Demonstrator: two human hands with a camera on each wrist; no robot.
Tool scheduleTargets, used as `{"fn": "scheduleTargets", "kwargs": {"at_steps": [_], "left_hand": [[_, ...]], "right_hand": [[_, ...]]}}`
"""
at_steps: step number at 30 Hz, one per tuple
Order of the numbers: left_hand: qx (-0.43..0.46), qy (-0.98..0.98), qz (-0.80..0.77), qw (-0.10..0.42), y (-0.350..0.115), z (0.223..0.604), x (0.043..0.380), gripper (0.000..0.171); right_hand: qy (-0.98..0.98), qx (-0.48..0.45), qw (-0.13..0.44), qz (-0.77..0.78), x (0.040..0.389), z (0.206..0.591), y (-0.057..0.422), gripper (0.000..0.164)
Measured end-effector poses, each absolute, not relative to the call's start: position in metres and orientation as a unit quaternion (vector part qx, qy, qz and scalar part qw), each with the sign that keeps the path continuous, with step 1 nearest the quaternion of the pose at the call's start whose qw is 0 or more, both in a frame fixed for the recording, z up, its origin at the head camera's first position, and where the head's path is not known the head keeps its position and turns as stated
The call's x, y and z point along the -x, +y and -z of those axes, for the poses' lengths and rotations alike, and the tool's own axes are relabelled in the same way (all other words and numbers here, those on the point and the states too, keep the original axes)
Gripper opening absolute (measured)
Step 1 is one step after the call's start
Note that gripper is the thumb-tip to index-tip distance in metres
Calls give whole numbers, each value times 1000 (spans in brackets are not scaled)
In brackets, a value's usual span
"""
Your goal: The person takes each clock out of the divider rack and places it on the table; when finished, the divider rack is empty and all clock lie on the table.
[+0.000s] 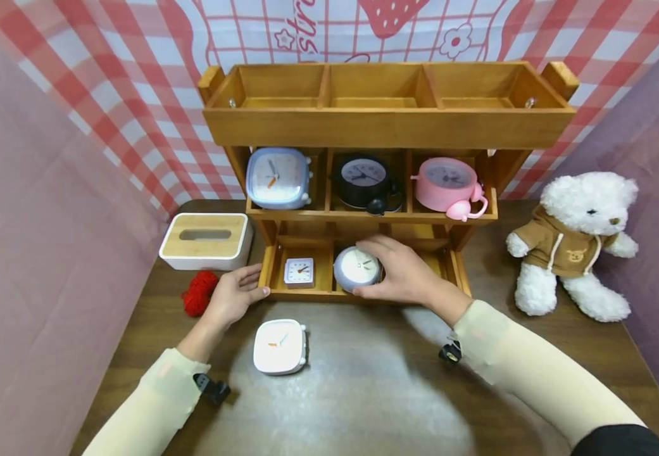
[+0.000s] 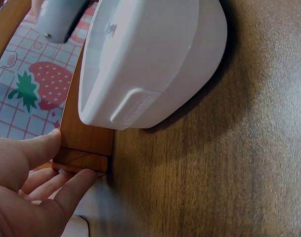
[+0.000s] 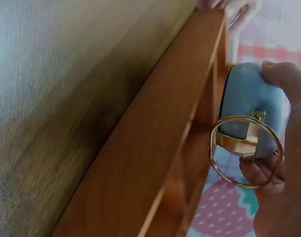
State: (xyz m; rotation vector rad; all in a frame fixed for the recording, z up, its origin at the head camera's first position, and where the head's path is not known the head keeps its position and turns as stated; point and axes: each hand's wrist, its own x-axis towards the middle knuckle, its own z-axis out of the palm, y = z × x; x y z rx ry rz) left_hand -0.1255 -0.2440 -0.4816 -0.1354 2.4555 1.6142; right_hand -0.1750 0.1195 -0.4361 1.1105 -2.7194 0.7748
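Observation:
My right hand [image 1: 400, 269] grips a round, pale blue-grey alarm clock [image 1: 357, 268] over the middle compartment of the rack's bottom tier. In the right wrist view this clock [image 3: 251, 98] shows a gold ring handle [image 3: 239, 185], with thumb and fingers on opposite sides of its body. At the front left corner of the wooden rack [image 1: 329, 130], my left hand [image 1: 232, 294] holds the edge between thumb and fingers. A small lilac square clock [image 1: 299, 273] sits in the bottom left compartment. On the table in front lies a white rounded-square clock [image 1: 280, 346], large in the left wrist view.
A blue clock [image 1: 278, 178], a black clock [image 1: 363, 182] and a pink clock [image 1: 446, 183] fill the middle tier. Left of the rack are a white tissue box [image 1: 206, 258] with a wooden lid and red yarn [image 1: 199, 293]. A white teddy bear [image 1: 574, 247] sits at right.

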Motion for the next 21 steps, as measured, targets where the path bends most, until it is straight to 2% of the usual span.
{"fn": "scheduleTargets", "kwargs": {"at_steps": [10, 21], "left_hand": [[44, 828, -549, 101, -243, 481, 123, 63], [43, 836, -538, 96, -243, 481, 124, 64]], "right_hand": [[-865, -420, 37, -271, 125, 427, 110, 83], [-867, -428, -3, -254, 86, 456, 97, 87]]}}
